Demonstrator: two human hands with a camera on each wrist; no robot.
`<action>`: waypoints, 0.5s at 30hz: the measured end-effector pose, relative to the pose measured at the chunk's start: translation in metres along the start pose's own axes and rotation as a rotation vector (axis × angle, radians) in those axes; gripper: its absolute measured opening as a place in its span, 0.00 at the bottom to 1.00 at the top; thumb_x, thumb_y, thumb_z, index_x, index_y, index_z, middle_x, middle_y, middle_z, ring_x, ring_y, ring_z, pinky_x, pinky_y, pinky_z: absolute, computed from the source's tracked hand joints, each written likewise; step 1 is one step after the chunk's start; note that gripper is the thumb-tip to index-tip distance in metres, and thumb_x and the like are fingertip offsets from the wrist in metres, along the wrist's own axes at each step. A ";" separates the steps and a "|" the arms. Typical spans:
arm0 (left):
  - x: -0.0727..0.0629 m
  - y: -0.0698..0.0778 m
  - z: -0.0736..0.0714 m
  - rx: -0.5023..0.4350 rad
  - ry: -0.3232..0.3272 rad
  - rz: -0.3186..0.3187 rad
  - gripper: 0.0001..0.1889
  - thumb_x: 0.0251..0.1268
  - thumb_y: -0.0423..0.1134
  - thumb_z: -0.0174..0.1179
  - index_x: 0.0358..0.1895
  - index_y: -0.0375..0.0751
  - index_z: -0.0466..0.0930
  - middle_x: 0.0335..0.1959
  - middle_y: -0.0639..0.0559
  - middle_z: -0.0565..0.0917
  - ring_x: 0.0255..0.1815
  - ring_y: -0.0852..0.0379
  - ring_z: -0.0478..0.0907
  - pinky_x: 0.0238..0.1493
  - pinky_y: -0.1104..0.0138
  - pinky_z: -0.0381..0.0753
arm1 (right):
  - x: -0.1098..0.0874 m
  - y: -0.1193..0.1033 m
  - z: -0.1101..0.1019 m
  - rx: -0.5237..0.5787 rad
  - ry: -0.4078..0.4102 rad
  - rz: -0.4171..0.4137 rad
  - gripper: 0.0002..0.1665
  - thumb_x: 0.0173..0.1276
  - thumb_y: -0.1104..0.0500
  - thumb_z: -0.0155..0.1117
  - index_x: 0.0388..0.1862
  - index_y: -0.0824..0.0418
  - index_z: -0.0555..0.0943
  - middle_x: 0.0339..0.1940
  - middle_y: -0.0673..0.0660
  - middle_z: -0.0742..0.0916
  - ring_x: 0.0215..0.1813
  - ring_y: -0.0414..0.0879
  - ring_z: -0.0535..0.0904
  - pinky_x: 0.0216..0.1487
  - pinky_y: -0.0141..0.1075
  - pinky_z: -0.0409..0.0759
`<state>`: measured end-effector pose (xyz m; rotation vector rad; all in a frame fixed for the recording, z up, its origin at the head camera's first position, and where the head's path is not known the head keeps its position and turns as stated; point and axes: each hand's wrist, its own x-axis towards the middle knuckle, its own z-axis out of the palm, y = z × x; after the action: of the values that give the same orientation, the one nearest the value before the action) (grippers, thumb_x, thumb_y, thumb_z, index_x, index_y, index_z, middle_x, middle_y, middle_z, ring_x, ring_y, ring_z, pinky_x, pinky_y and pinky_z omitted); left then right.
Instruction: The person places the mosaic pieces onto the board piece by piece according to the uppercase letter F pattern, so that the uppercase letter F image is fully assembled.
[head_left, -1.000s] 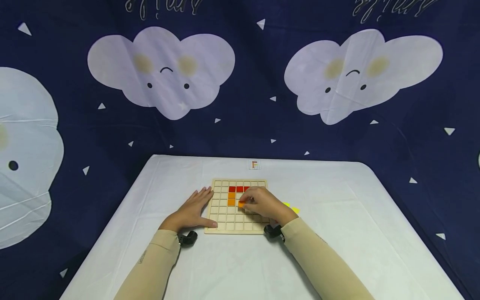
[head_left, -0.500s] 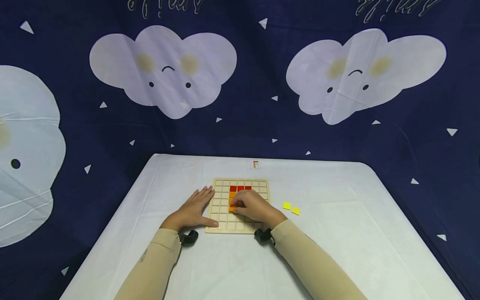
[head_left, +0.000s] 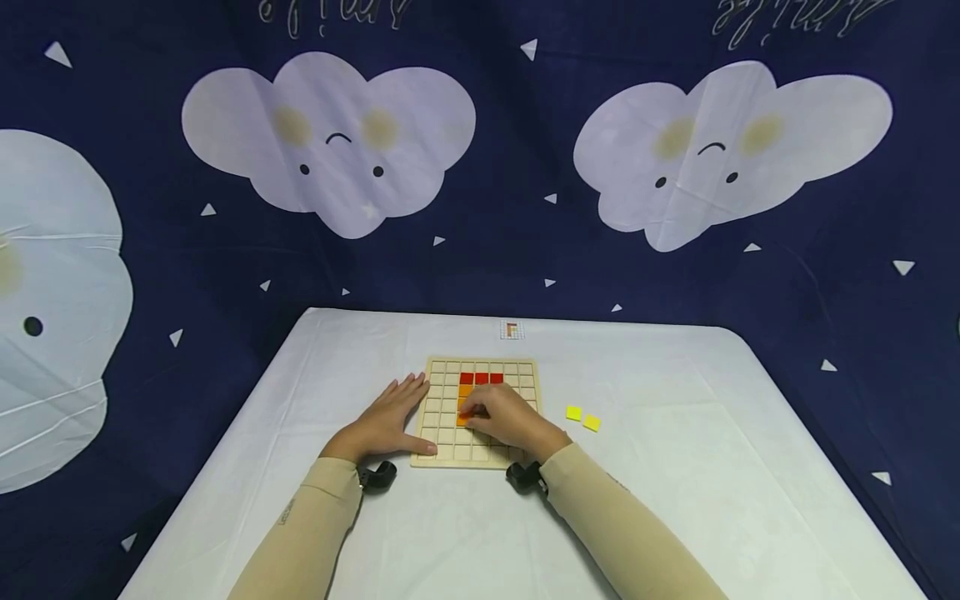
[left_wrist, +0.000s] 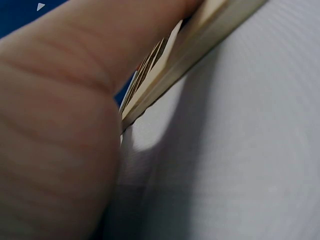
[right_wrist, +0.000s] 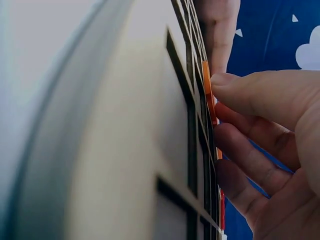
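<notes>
A square wooden grid board (head_left: pixel 444 435) lies on the white table. My left hand (head_left: pixel 382 423) rests at its left side, fingers spread over the edge and thumb near the lower left corner. My right hand (head_left: pixel 508 415) is over the middle of the board, thumb and fingertips on an orange tile (right_wrist: pixel 207 82), which it pinches at the grid surface. Above that tile, an orange column leads up to a row of red tiles (head_left: pixel 482 378). The right hand hides part of the grid. In the left wrist view, the board's edge (left_wrist: pixel 165 75) shows beside the hand.
Two yellow tiles (head_left: pixel 582 418) lie on the table right of the board. Behind the board is a small card (head_left: pixel 512 330) with a grid pattern. A dark blue cloth (head_left: pixel 510 250) with cloud prints hangs beyond the table's far edge.
My right hand has moved left and slightly down with the orange tile, setting it in line below the other orange ones. Both yellow tiles now show fully. The left hand stays in place.
</notes>
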<state>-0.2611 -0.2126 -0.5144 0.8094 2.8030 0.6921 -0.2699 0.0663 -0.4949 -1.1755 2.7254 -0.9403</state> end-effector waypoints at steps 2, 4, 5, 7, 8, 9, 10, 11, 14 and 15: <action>0.000 0.001 0.000 -0.002 0.000 0.001 0.69 0.49 0.74 0.74 0.85 0.33 0.51 0.86 0.39 0.48 0.86 0.42 0.40 0.83 0.49 0.35 | -0.001 0.000 0.000 0.011 0.003 0.000 0.09 0.71 0.63 0.76 0.49 0.58 0.91 0.45 0.47 0.89 0.46 0.38 0.83 0.51 0.33 0.83; 0.000 0.001 0.000 -0.002 0.001 0.003 0.69 0.49 0.74 0.74 0.85 0.33 0.51 0.86 0.39 0.48 0.86 0.42 0.40 0.83 0.49 0.35 | -0.003 0.001 -0.002 0.028 0.008 0.005 0.10 0.71 0.64 0.75 0.50 0.59 0.91 0.46 0.47 0.89 0.46 0.38 0.83 0.51 0.33 0.84; 0.000 0.001 0.000 -0.004 0.001 0.004 0.69 0.49 0.74 0.74 0.85 0.33 0.51 0.86 0.39 0.48 0.86 0.42 0.40 0.83 0.49 0.35 | -0.005 0.002 -0.003 0.044 0.011 0.011 0.10 0.71 0.64 0.75 0.50 0.59 0.91 0.46 0.48 0.90 0.46 0.38 0.83 0.51 0.34 0.84; -0.001 0.002 0.000 -0.003 0.003 0.006 0.69 0.49 0.73 0.74 0.85 0.33 0.51 0.86 0.39 0.48 0.86 0.42 0.41 0.83 0.49 0.35 | -0.009 0.003 -0.007 0.076 0.022 0.025 0.10 0.71 0.64 0.75 0.51 0.60 0.90 0.46 0.48 0.90 0.46 0.38 0.84 0.50 0.34 0.84; -0.001 0.002 -0.001 -0.003 0.002 0.004 0.69 0.49 0.73 0.74 0.85 0.33 0.51 0.86 0.40 0.48 0.86 0.43 0.40 0.83 0.50 0.35 | -0.011 0.005 -0.009 0.090 0.028 0.043 0.11 0.72 0.64 0.74 0.51 0.60 0.90 0.46 0.47 0.89 0.45 0.38 0.83 0.50 0.34 0.84; -0.001 0.003 0.000 -0.003 0.002 0.003 0.69 0.49 0.74 0.74 0.85 0.33 0.51 0.86 0.40 0.48 0.86 0.43 0.40 0.83 0.50 0.35 | -0.013 0.006 -0.012 0.105 0.035 0.060 0.11 0.72 0.64 0.74 0.52 0.60 0.90 0.46 0.47 0.89 0.45 0.38 0.83 0.49 0.35 0.85; -0.001 0.003 0.000 -0.002 0.002 0.002 0.69 0.49 0.73 0.74 0.85 0.33 0.51 0.86 0.40 0.48 0.86 0.43 0.40 0.83 0.50 0.35 | -0.016 0.007 -0.015 0.123 0.046 0.076 0.11 0.72 0.65 0.74 0.52 0.61 0.90 0.46 0.48 0.89 0.45 0.39 0.83 0.49 0.35 0.85; -0.001 0.003 0.000 -0.001 0.004 0.001 0.69 0.49 0.73 0.74 0.84 0.33 0.52 0.86 0.40 0.48 0.86 0.43 0.40 0.83 0.50 0.35 | -0.019 0.010 -0.018 0.141 0.053 0.088 0.12 0.72 0.65 0.74 0.53 0.61 0.89 0.47 0.49 0.89 0.45 0.39 0.83 0.50 0.35 0.85; -0.001 0.002 0.000 0.000 0.006 -0.006 0.69 0.48 0.73 0.75 0.84 0.32 0.52 0.86 0.40 0.48 0.86 0.44 0.40 0.83 0.51 0.35 | -0.028 0.019 -0.031 0.173 0.099 0.122 0.12 0.72 0.66 0.73 0.53 0.63 0.89 0.48 0.51 0.89 0.47 0.41 0.83 0.51 0.36 0.85; -0.001 0.002 0.000 0.002 0.006 -0.006 0.69 0.48 0.73 0.75 0.84 0.32 0.52 0.86 0.40 0.48 0.86 0.44 0.40 0.83 0.51 0.35 | -0.032 0.023 -0.035 0.183 0.117 0.125 0.12 0.72 0.66 0.73 0.53 0.64 0.89 0.49 0.52 0.89 0.47 0.43 0.83 0.51 0.37 0.86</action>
<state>-0.2592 -0.2115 -0.5138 0.7997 2.8108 0.6919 -0.2710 0.1182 -0.4854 -0.9363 2.6910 -1.2454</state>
